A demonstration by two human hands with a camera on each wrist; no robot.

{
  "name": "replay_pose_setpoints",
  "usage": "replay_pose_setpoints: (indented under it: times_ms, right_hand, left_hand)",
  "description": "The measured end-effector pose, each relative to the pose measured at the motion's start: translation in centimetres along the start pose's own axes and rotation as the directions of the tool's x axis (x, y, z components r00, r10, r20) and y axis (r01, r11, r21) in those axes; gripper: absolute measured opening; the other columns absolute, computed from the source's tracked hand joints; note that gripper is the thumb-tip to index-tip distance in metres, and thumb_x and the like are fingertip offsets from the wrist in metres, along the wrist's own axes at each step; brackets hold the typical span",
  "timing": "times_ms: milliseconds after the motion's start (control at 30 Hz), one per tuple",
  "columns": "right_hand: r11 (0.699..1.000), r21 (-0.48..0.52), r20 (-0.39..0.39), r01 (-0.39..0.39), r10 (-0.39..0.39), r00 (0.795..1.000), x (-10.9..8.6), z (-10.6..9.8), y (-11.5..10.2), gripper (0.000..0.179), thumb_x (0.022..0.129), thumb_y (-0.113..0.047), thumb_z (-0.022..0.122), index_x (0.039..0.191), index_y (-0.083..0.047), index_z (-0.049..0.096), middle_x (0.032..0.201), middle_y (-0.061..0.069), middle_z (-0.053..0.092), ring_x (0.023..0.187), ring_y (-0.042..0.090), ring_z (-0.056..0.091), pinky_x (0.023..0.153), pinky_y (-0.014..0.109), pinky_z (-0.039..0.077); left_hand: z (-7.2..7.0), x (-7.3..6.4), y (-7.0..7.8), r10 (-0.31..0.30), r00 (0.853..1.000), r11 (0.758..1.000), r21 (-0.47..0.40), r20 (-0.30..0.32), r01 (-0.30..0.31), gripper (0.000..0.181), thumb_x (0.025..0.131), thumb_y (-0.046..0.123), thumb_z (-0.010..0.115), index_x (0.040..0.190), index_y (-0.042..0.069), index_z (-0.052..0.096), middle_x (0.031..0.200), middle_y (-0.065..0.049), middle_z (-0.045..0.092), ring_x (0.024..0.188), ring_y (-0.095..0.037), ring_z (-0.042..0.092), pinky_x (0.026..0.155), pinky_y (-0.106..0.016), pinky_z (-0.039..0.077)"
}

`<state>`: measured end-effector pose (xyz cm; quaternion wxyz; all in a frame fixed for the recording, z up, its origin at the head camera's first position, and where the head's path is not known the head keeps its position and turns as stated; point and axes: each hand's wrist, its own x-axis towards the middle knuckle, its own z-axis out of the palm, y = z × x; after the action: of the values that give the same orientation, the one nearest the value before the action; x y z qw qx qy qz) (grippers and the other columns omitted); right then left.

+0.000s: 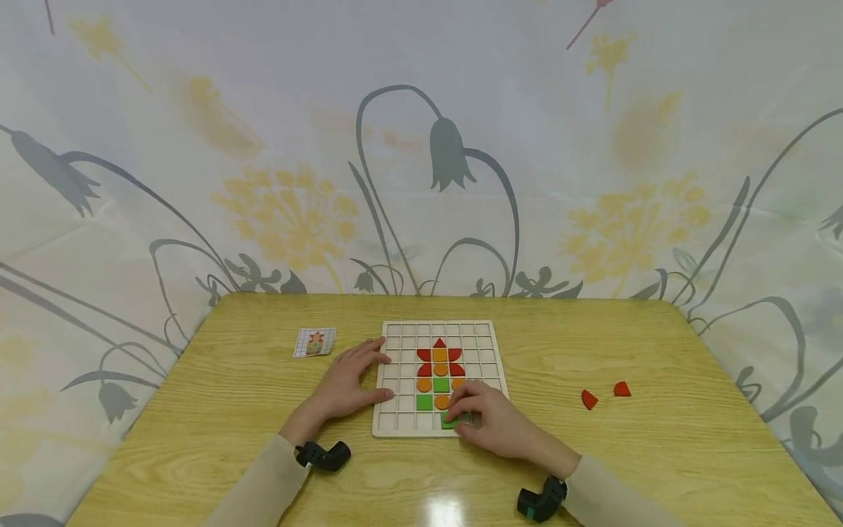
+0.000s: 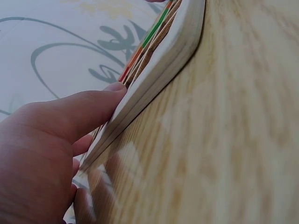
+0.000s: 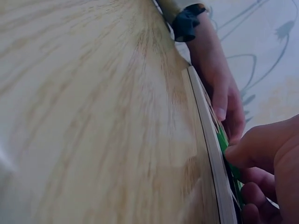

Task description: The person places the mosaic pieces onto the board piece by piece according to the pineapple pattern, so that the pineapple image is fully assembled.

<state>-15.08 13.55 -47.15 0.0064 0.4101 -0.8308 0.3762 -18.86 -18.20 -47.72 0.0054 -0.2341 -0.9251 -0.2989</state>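
A pale gridded wooden board [image 1: 405,422] lies mid-table with red, orange and green tiles set in its cells. My left hand [image 1: 345,384] rests along the board's left edge, fingers extended; its thumb [image 2: 100,103] touches the rim in the left wrist view. At the near row, my right hand [image 1: 497,421] pinches a green square tile [image 1: 448,421] by its edges, partly covered by the fingers. Above it on the board sit an orange round tile [image 1: 441,402], a green square [image 1: 424,402] and several red pieces, including a red triangle [image 1: 440,342] on top.
Two red quarter-round pieces [image 1: 589,399] lie on the table to the right of the board. Left of the board is a small pattern card [image 1: 315,342] printed with a coloured figure. A floral cloth [image 1: 408,219] hangs behind the table's far edge.
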Motion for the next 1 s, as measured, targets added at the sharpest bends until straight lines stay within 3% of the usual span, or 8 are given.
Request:
replay_pose_setpoints:
  times_ms: [133,433,1000]
  right_hand:
    - [1.0,0.005,0.01,0.008,-0.008,1.0,0.11,-0.04,-0.03,0.019,0.086,-0.004,0.075,0.094,-0.02,0.077,0.108,-0.007,0.061,0.099,0.012,0.054,0.085,0.033,0.049]
    - [0.997,0.033,0.038,-0.064,0.063,0.997,0.28,-0.07,-0.02,0.015,0.088,-0.008,0.075,0.096,-0.021,0.076,0.108,-0.009,0.061,0.099,0.011,0.054,0.085,0.032,0.048]
    - [0.992,0.027,0.038,-0.12,0.119,0.992,0.39,-0.06,-0.47,0.009,0.09,-0.015,0.076,0.096,-0.02,0.077,0.104,-0.011,0.062,0.097,0.01,0.055,0.085,0.033,0.048]
  left_hand:
    - [-0.04,0.0,0.03,0.0,1.0,1.0,-0.003,0.0,0.0,0.056,0.085,0.048,0.074,0.129,0.017,0.062,0.16,-0.003,0.033,0.148,-0.03,0.024,0.116,-0.059,0.018]
    - [-0.27,-0.06,0.35,0.002,1.0,1.0,-0.014,-0.001,-0.002,0.055,0.085,0.046,0.075,0.129,0.016,0.063,0.159,-0.004,0.034,0.148,-0.031,0.024,0.115,-0.06,0.019]
    - [-0.19,-0.01,0.19,0.013,1.0,1.0,-0.005,-0.003,-0.013,0.054,0.085,0.046,0.074,0.128,0.016,0.063,0.159,-0.006,0.035,0.147,-0.032,0.025,0.114,-0.06,0.02]
